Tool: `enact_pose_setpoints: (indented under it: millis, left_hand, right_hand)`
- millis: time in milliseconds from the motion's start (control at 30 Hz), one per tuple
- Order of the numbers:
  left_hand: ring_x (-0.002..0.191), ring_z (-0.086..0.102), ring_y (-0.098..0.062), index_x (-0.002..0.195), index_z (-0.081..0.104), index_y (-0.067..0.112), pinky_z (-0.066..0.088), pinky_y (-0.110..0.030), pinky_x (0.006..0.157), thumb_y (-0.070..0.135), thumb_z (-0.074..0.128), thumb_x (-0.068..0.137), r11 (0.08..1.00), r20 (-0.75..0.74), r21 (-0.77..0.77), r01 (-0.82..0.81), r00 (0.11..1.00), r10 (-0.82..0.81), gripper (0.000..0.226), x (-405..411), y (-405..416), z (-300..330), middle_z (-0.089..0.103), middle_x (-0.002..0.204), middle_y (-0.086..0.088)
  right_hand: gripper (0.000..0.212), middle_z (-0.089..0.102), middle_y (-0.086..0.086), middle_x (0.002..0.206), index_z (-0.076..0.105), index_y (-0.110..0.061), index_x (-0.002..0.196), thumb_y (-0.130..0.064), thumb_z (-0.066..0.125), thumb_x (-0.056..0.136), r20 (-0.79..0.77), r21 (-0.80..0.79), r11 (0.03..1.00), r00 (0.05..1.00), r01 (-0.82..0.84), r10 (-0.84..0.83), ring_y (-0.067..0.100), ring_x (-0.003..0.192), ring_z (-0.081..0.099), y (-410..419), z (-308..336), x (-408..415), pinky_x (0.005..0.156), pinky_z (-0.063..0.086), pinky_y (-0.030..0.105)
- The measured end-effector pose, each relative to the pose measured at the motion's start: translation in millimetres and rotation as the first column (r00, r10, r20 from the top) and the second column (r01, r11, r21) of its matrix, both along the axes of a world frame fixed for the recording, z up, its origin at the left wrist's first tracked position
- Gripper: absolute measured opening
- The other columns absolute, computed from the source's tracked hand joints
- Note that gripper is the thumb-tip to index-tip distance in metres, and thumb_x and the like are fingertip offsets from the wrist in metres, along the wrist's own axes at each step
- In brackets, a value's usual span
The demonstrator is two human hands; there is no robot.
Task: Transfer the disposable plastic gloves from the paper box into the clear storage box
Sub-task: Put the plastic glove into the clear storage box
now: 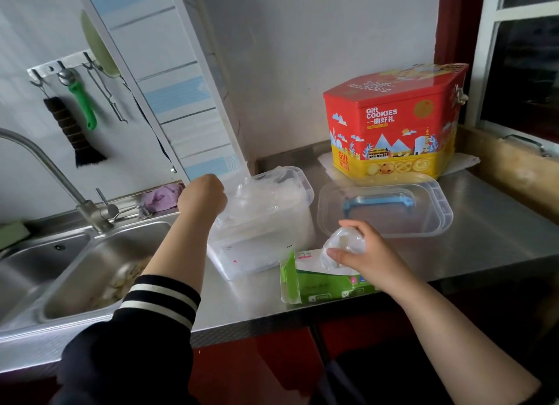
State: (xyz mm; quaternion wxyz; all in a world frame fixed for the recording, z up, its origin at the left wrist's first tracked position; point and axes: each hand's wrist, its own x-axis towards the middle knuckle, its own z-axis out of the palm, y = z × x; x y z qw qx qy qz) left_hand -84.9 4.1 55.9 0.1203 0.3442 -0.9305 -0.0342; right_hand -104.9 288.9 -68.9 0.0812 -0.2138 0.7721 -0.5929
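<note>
A crumpled wad of thin, glossy, see-through plastic gloves (343, 244) pokes up from the torn opening in the top of the paper box (320, 279), a flat green-and-white carton that lies at the front edge of the steel counter (490, 238). The right hand (367, 257) rests over the carton's right end with thumb and fingers curled round that wad, pinching it just above the opening. Just left of the paper box and touching its upper left corner stands the clear storage box (266, 226), a rounded rectangular tub of frosted translucent plastic with a small red dot on its front wall; more filmy gloves (260, 189) are heaped inside it, puffing above the rim in soft creases. The left hand (202, 196), in a dark sleeve with white stripes at the cuff, is at the tub's far left rim, its fingers folded into a fist round the edge of that film. Behind the paper box, right of the tub, lies the tub's clear lid (384, 206), a shallow tray shape with a blue handle bar showing through it. Beyond the lid stands a red-and-yellow faceted cookie tin (393, 129) with glossy printed sides. Left of the tub is a brushed steel sink (75, 271) with a curved tap (54, 177), and a brush (75, 132) hangs on the tiled wall above.
</note>
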Motion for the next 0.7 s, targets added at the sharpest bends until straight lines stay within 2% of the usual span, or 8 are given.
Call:
enact_pose_setpoints:
  millis: [100,233,333,433,500,533,600,700]
  left_hand:
    - [0.12,0.046,-0.036,0.123,0.061,0.014,0.043,-0.042,0.089,0.03,0.052,0.094,0.99,0.111,-0.137,0.029,0.994,-0.014,0.034,1,0,1,0.054,0.129,-0.013]
    - [0.13,0.03,-0.036,0.123,0.064,0.017,0.034,-0.044,0.102,0.05,0.05,0.094,0.958,0.158,-0.281,0.055,0.987,-0.01,0.046,5,7,7,0.041,0.143,-0.013]
    - [0.14,0.023,-0.036,0.11,0.071,0.018,0.027,-0.045,0.109,0.038,0.054,0.095,0.935,-0.103,-0.341,0.099,0.985,-0.141,0.03,10,22,13,0.03,0.154,-0.013]
    - [0.121,0.05,-0.031,0.099,0.071,0.012,0.039,-0.036,0.097,0.023,0.056,0.094,0.839,-0.485,-0.465,0.283,0.711,-0.509,0.019,15,58,9,0.058,0.132,-0.011]
    - [0.096,0.061,-0.018,0.098,0.069,0.012,0.045,-0.026,0.082,0.021,0.058,0.093,0.757,-0.605,-0.36,0.545,0.482,-0.634,0.015,22,96,-2,0.068,0.106,-0.002]
    - [0.092,0.063,-0.014,0.1,0.068,0.014,0.049,-0.028,0.08,0.022,0.06,0.092,0.7,-0.617,-0.26,0.664,0.444,-0.65,0.014,25,113,-14,0.068,0.101,0.002]
    - [0.097,0.063,-0.01,0.112,0.065,0.018,0.051,-0.033,0.085,0.027,0.068,0.088,0.616,-0.543,-0.025,0.787,0.507,-0.669,0.026,29,138,-43,0.068,0.107,0.006]
    - [0.101,0.058,-0.001,0.124,0.056,0.023,0.047,-0.023,0.088,0.037,0.076,0.081,0.528,-0.48,0.313,0.79,0.611,-0.63,0.05,29,154,-84,0.063,0.115,0.009]
  right_hand:
    - [0.058,0.049,-0.016,0.13,0.049,-0.034,0.128,-0.041,0.075,0.076,0.01,-0.067,0.998,1.0,-0.009,0.01,0.001,0.124,0.04,0,-1,0,0.093,0.033,0.018]
    - [0.046,0.052,-0.026,0.122,0.054,-0.04,0.121,-0.051,0.066,0.077,0.009,-0.133,0.991,1.0,-0.02,0.021,-0.011,0.116,0.043,2,3,2,0.09,0.033,0.013]
    - [0.031,0.054,-0.029,0.114,0.06,-0.038,0.117,-0.036,0.067,0.087,-0.004,-0.159,0.987,1.0,-0.016,0.015,-0.024,0.099,0.046,3,3,4,0.074,0.037,0.0]
    - [0.023,0.064,-0.019,0.108,0.067,-0.034,0.109,-0.028,0.069,0.087,0.007,-0.213,0.977,1.0,0.022,-0.021,-0.011,0.097,0.057,0,2,5,0.074,0.043,0.004]
    - [0.019,0.068,-0.012,0.107,0.07,-0.035,0.099,-0.022,0.071,0.086,0.015,-0.254,0.965,0.998,0.062,-0.06,0.0,0.099,0.061,-3,1,5,0.082,0.045,0.013]
    - [0.019,0.069,-0.009,0.106,0.07,-0.036,0.094,-0.02,0.071,0.085,0.02,-0.274,0.958,0.997,0.082,-0.08,0.001,0.098,0.061,-4,0,4,0.085,0.045,0.017]
    - [0.021,0.07,-0.005,0.102,0.069,-0.035,0.087,-0.015,0.071,0.085,0.049,-0.308,0.945,0.994,0.111,-0.101,0.002,0.093,0.062,-5,0,2,0.087,0.046,0.02]
    - [0.029,0.071,-0.002,0.102,0.069,-0.031,0.088,-0.002,0.066,0.084,0.094,-0.305,0.942,0.989,0.142,-0.118,0.01,0.097,0.064,-3,-2,-1,0.089,0.049,0.028]
